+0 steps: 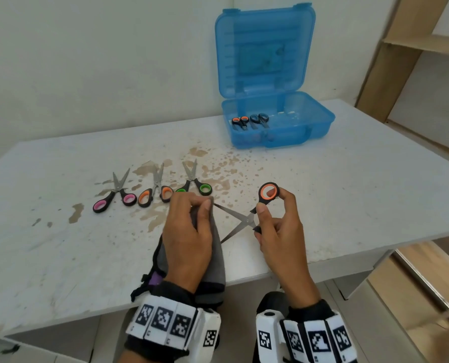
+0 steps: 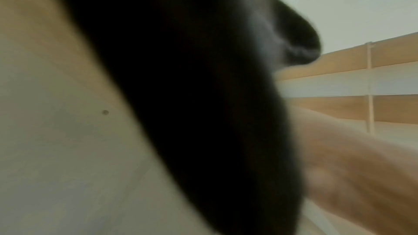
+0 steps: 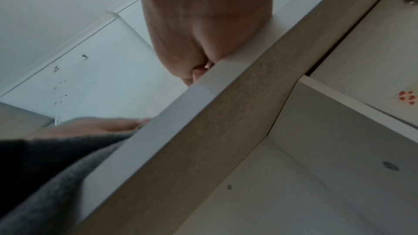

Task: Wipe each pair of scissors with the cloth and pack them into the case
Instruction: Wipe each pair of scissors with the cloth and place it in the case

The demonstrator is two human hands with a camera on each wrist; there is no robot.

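Head view: my right hand (image 1: 275, 226) pinches the handles of the orange-handled scissors (image 1: 247, 218), spreading the blades so my left hand (image 1: 189, 226), fingers curled around the grey cloth (image 1: 215, 255), can pinch one blade through it. Three unwiped pairs (image 1: 152, 189) lie beyond the cloth; farther beyond, the open blue case (image 1: 320, 127) holds two pairs.

Scissors, six pairs in all. Three lie on the white stained bench (image 1: 349, 179): one black pair with pink-lined handles (image 1: 114, 196), one black pair with orange-lined handles (image 1: 155, 191), one black pair with green-lined handles (image 1: 194, 183). One open black-and-orange pair (image 1: 247, 221) is held up. Two pairs sit inside the open translucent blue plastic case (image 1: 320, 127): one orange-lined (image 1: 240, 121), one blue-lined (image 1: 259, 119). One case. One grey cloth (image 1: 215, 258). Two hands: left (image 1: 189, 237), right (image 1: 281, 231).
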